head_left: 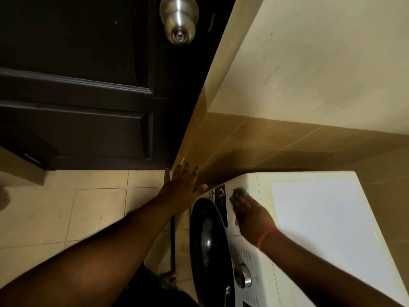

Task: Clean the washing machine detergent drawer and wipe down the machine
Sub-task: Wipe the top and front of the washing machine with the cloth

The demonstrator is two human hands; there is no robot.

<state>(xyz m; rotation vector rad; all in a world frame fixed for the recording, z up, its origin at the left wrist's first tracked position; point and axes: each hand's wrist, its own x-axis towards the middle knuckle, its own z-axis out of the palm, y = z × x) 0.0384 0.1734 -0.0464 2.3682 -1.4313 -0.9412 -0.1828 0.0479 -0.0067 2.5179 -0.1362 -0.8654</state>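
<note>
A white front-loading washing machine (314, 213) fills the lower right, with a dark round door (208, 242) and a silver dial (243, 275) on its front panel. My right hand (250, 216) lies on the panel's upper part near the drawer front and holds a small blue cloth (240, 191), which shows just past my fingertips. My left hand (183, 187) is spread flat, fingers straight, against the tiled wall corner beside the machine and holds nothing. The drawer looks pushed in.
A dark wooden door (88, 85) with a steel knob (179, 21) stands at the left. Brown wall tiles (287, 147) run behind the machine. Beige floor tiles (77, 213) lie below, and a dark hose (173, 244) runs down beside the machine.
</note>
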